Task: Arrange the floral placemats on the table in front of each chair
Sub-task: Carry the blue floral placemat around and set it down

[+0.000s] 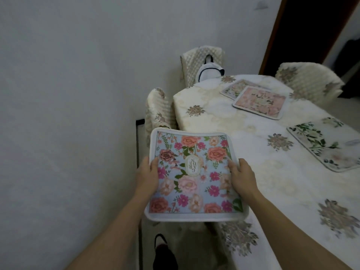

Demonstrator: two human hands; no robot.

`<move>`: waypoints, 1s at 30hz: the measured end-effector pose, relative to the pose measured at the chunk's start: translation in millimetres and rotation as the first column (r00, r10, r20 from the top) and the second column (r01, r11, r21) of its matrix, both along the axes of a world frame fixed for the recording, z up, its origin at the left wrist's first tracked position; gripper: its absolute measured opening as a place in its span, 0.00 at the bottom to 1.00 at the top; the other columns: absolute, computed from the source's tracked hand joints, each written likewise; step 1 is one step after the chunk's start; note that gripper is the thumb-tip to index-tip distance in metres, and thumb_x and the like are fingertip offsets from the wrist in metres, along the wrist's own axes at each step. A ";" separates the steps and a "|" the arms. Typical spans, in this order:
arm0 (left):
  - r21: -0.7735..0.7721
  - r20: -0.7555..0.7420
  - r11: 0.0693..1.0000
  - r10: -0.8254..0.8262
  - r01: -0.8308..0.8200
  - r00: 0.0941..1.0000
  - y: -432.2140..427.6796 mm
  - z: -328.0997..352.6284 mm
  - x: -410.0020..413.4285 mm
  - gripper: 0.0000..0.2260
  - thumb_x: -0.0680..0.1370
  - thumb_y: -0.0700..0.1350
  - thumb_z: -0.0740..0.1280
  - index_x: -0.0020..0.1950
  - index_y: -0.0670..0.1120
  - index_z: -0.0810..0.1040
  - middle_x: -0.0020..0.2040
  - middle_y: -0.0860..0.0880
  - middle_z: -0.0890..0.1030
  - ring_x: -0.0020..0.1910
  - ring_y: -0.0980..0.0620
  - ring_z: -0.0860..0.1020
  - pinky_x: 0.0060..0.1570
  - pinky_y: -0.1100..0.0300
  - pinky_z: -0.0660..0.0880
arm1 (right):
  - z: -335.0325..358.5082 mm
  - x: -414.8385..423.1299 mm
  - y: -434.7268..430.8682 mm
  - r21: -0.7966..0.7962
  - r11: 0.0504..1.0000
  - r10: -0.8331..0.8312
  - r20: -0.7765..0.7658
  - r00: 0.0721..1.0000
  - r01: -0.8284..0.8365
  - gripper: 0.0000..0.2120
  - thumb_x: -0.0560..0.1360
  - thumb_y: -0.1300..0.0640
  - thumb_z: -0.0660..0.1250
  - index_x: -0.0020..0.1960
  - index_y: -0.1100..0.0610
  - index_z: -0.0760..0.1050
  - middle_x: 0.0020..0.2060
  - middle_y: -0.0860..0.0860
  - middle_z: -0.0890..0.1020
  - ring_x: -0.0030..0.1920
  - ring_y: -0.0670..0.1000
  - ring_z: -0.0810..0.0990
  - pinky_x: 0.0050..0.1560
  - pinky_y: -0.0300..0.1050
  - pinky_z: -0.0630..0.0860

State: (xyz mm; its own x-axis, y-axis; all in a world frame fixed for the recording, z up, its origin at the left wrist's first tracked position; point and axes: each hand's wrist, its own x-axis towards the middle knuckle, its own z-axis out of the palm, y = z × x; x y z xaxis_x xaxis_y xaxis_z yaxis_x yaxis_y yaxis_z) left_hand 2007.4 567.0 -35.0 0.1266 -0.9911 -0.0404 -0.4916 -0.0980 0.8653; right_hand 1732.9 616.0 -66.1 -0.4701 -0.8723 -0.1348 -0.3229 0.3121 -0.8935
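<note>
blue floral placemat (194,176) hangs over the table's (243,137) near left edge, the left hand (147,176) gripping its left side and the right hand (242,176) its right, thumbs on top. 4 placemats in all: this 1, a green-leaf mat (327,147) flat at the right, and a pink mat (260,103) overlapping a pale mat (232,87) far off. 3 chairs show: far-left chair (194,61), left chair (157,110), far-right chair (309,80). probably 1 mat is placed and 3 remain.

Placemat (194,178) up close: oval badge (192,166) at its middle carries lettering turned sideways, two short rows, reading like GAR and DEN, GARDEN, though a little blurred
</note>
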 end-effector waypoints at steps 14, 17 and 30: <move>-0.027 0.069 0.804 -0.591 0.594 0.804 -235.6 -23.4 -118.2 0.15 0.83 0.54 0.57 0.43 0.46 0.69 0.38 0.43 0.78 0.36 0.44 0.78 0.34 0.47 0.76 | -22.7 -40.8 -82.0 0.047 0.809 -0.588 0.056 0.807 0.586 0.12 0.81 0.45 0.59 0.47 0.53 0.71 0.42 0.51 0.82 0.40 0.50 0.84 0.36 0.48 0.81; 0.006 0.058 0.717 -0.696 0.697 0.715 -256.0 -36.6 -144.2 0.15 0.83 0.54 0.57 0.41 0.47 0.67 0.37 0.45 0.77 0.34 0.46 0.77 0.33 0.48 0.75 | -26.9 -37.0 -73.8 0.050 0.737 -0.676 0.052 0.735 0.674 0.10 0.81 0.45 0.58 0.47 0.51 0.71 0.41 0.49 0.82 0.38 0.45 0.83 0.30 0.37 0.76; 0.242 0.068 0.234 -0.972 0.942 0.224 -256.0 -82.5 -241.7 0.12 0.83 0.53 0.58 0.49 0.45 0.70 0.42 0.48 0.80 0.40 0.51 0.81 0.36 0.53 0.78 | -61.1 -20.1 -19.5 0.186 0.498 -0.861 -0.014 0.509 0.847 0.09 0.83 0.49 0.55 0.48 0.53 0.67 0.43 0.49 0.78 0.41 0.46 0.78 0.34 0.41 0.71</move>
